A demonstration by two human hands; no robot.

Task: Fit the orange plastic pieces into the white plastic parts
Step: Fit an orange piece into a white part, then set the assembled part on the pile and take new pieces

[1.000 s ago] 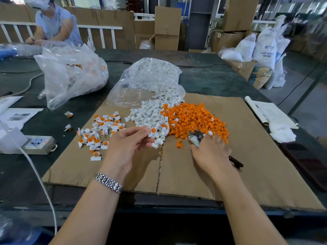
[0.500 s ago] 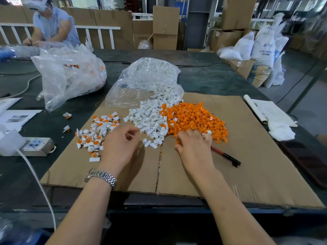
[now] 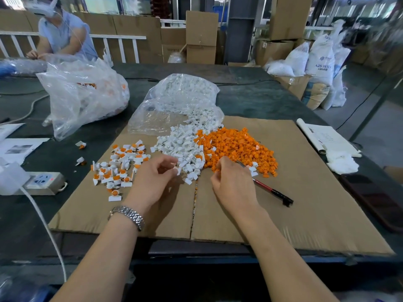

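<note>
The left hand (image 3: 153, 178) is pinching one white plastic part (image 3: 175, 170) between thumb and forefinger, at the near edge of the white pile (image 3: 181, 147). The right hand (image 3: 232, 182) is curling its fingers (image 3: 220, 163) at the near rim of the orange pile (image 3: 237, 147); whether they are already grasping an orange piece, I cannot tell. The orange pieces are lying just beyond the right fingers, so this hand is the nearer one, and the held white part is waiting a little to their left.
</note>
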